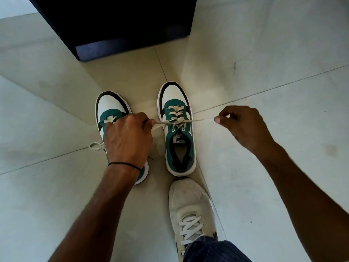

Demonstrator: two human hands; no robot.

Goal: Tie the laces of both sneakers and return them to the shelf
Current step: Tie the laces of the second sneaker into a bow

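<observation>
Two green, white and black sneakers stand side by side on the tiled floor, toes pointing away from me. My left hand hovers over the left sneaker, hiding most of it, and pinches one end of the right sneaker's cream lace. My right hand pinches the other lace end to the right of the right sneaker. The lace is pulled taut sideways, crossed over the tongue. A loose lace loop of the left sneaker lies on the floor.
A dark cabinet or shelf unit stands on the floor just beyond the sneakers. My own foot in a white shoe rests right behind the right sneaker. Pale floor tiles stretch out on both sides.
</observation>
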